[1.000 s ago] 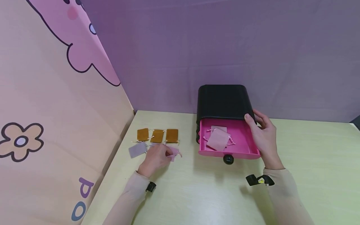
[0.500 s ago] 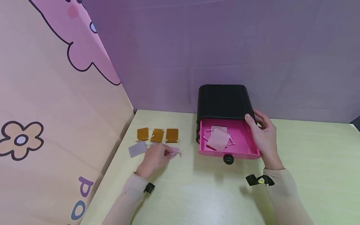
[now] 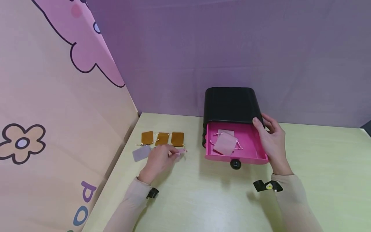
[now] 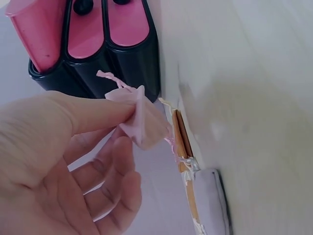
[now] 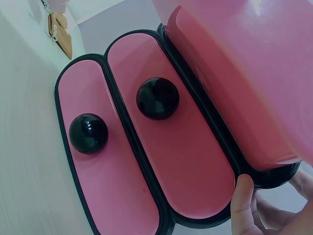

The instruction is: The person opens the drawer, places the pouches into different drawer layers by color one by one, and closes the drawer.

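The left hand (image 3: 157,159) reaches forward over the desk (image 3: 220,199), wrist low, and its thumb and fingers (image 4: 105,115) pinch a small pink pouch (image 4: 142,122), lifted just off the surface in front of three brown pouches (image 3: 162,139) and beside a grey pouch (image 3: 141,153). The right hand (image 3: 272,143) rests against the right side of the black drawer box (image 3: 230,104), thumb on its front corner and fingers curled round the side. The top pink drawer (image 3: 255,145) stands pulled out, with two pale pink pouches (image 3: 224,143) lying inside. On the side panel (image 3: 58,129), large letters "o" and "d" can be read.
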### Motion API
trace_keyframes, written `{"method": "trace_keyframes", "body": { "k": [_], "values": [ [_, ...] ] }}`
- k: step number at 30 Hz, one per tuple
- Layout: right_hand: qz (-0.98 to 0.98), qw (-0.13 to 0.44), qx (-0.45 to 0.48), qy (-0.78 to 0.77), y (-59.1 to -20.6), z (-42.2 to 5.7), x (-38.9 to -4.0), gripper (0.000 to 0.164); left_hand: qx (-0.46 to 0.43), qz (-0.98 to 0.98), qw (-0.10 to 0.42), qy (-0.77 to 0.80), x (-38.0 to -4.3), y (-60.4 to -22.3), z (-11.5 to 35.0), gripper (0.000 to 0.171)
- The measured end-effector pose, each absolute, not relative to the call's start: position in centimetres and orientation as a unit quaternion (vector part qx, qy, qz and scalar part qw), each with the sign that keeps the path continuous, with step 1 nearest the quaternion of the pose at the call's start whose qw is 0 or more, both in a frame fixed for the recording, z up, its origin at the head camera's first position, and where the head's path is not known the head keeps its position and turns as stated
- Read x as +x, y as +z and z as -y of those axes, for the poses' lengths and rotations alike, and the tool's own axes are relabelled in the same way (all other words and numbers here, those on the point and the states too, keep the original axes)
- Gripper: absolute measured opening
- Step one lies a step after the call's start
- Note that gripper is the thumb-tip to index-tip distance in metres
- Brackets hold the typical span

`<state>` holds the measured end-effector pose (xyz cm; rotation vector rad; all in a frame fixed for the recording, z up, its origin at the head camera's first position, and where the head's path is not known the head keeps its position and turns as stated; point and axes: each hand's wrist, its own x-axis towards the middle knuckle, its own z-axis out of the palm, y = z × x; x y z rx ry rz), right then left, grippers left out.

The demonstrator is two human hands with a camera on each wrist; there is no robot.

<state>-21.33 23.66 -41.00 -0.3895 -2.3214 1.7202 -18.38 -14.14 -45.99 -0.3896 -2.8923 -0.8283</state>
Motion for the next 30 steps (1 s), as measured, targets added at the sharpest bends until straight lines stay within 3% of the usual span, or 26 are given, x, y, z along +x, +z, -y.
{"method": "trace_keyframes", "body": {
  "k": [13, 30],
  "values": [
    [0.792, 0.113, -0.132, 0.586, -41.1, -23.7, -21.5, 0.065, -0.149, 0.94, 0.104, -0.289, -18.3, -45.1, 13.7, 0.018],
    [0.791, 0.116, -0.123, 0.588, -41.2, -23.7, -21.5, 0.065, -0.18, 0.929, 0.155, -0.285, -17.8, -43.7, 12.6, 0.016]
  ]
}}
